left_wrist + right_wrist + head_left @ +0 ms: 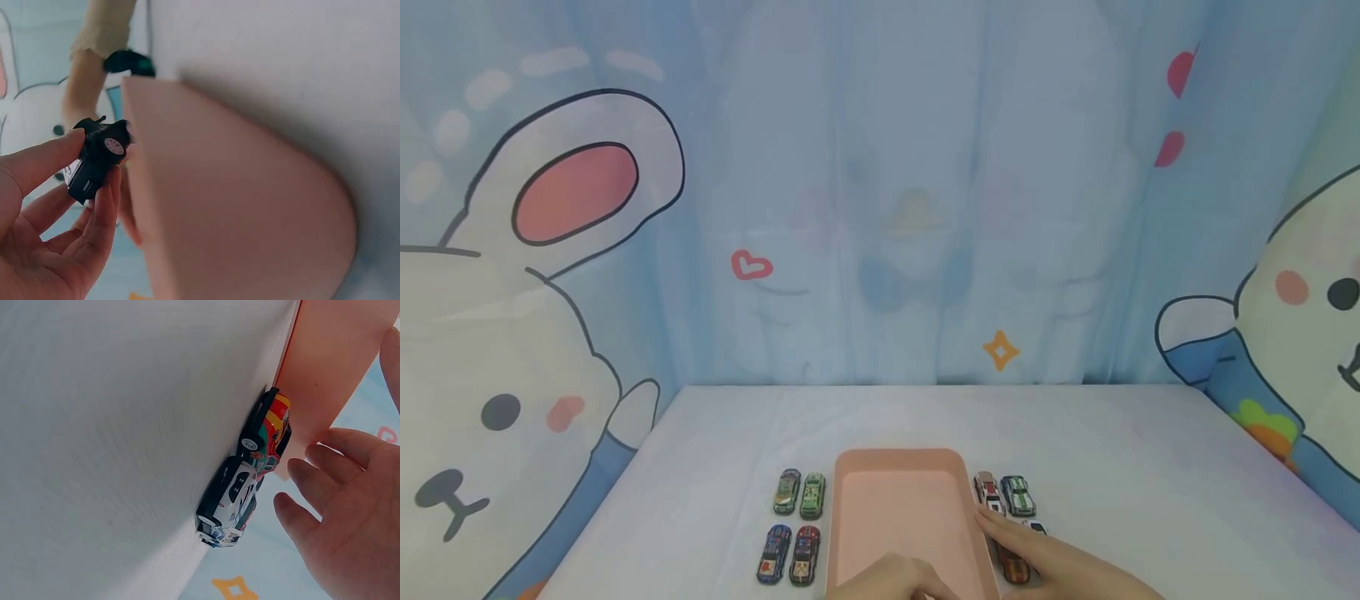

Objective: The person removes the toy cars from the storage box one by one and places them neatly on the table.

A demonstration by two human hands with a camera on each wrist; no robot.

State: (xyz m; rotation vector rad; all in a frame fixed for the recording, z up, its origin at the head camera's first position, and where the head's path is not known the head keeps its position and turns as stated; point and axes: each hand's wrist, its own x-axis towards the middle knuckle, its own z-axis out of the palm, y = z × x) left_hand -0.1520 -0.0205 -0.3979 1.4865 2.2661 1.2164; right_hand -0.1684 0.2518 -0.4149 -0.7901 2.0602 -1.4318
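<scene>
My left hand [891, 579] is over the near end of the pink tray [902, 457]. In the left wrist view its thumb and fingertips pinch a small toy car [97, 156], with the black underside and a pink-spoked wheel showing. That car is hidden in the head view. My right hand [1063, 567] reaches over the toy cars to the tray's right rim, fingers extended, holding nothing. In the right wrist view a red and yellow toy car [275, 428] and a white toy car [231, 494] sit beside the tray wall, near the right fingertips.
Left of the tray stand several toy cars, among them a green one [812, 496] and a blue one [774, 554]. On its right are a white-green car [1018, 496] and an orange-brown one [1015, 567], partly covered. A cartoon-printed curtain [910, 333] hangs behind the white table [1112, 433].
</scene>
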